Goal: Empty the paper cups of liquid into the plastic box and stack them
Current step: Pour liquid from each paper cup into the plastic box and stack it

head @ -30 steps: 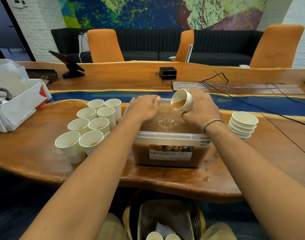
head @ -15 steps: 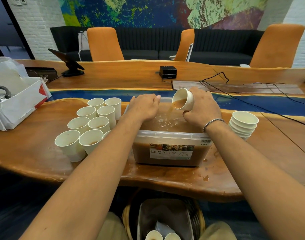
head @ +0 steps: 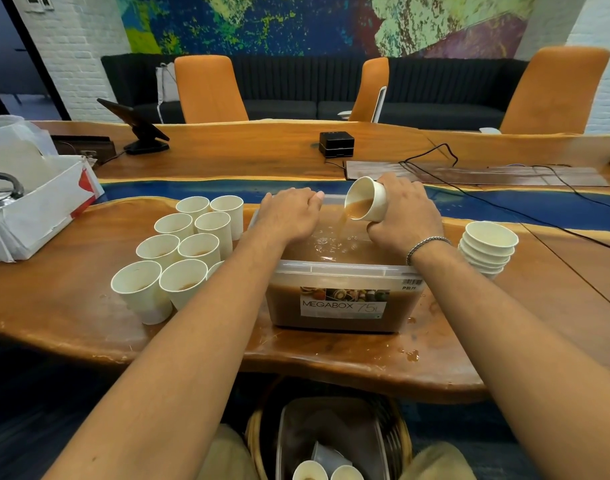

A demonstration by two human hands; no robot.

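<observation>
My right hand [head: 402,213] grips a white paper cup [head: 365,199], tipped to the left over the clear plastic box [head: 345,271]. Brown liquid streams from the cup into the box, which holds a lot of brown liquid. My left hand [head: 289,214] rests on the box's far left rim, fingers curled over it. Several paper cups [head: 178,251] with brown liquid stand upright in a cluster left of the box. A stack of empty cups [head: 487,247] stands right of the box.
The wooden table [head: 54,306] has wet spills around the box. A white cardboard box [head: 36,209] sits at far left. Cables [head: 504,206] run across the right. Below the table edge a basket [head: 331,441] holds a container with cups.
The right hand has tipped the cup further, and the liquid now pours in a steady stream. The left hand has stayed on the rim.
</observation>
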